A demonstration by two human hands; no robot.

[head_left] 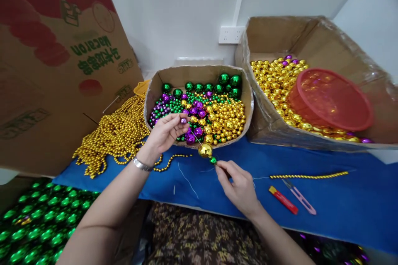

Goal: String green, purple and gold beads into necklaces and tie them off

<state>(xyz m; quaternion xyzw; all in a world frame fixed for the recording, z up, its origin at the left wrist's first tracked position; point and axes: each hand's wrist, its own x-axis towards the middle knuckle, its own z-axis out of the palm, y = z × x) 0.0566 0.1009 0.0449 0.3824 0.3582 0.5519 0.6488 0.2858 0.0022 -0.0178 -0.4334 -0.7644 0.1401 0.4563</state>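
Note:
My left hand [168, 130], fingers closed in a pinch, holds a small purple bead [183, 121] above the front of the middle box. Just below it a thin needle [195, 136] slants down into a large gold bead [205, 150]. A smaller green bead [213, 160] sits directly under the gold one. My right hand [236, 182] is pinched right beside the green bead, gripping the lower end of the needle or its thread; which one cannot be made out. The middle cardboard box [199, 71] contains loose purple, green and gold beads of several sizes.
Gold bead strands [108, 132] are heaped at the left. At the right stand a box [280, 33] of gold beads and a red basin [336, 99]. On the blue cloth [342, 203] lie a red-and-yellow cutter [283, 200], pink thread snips [301, 198] and a gold strand [311, 176].

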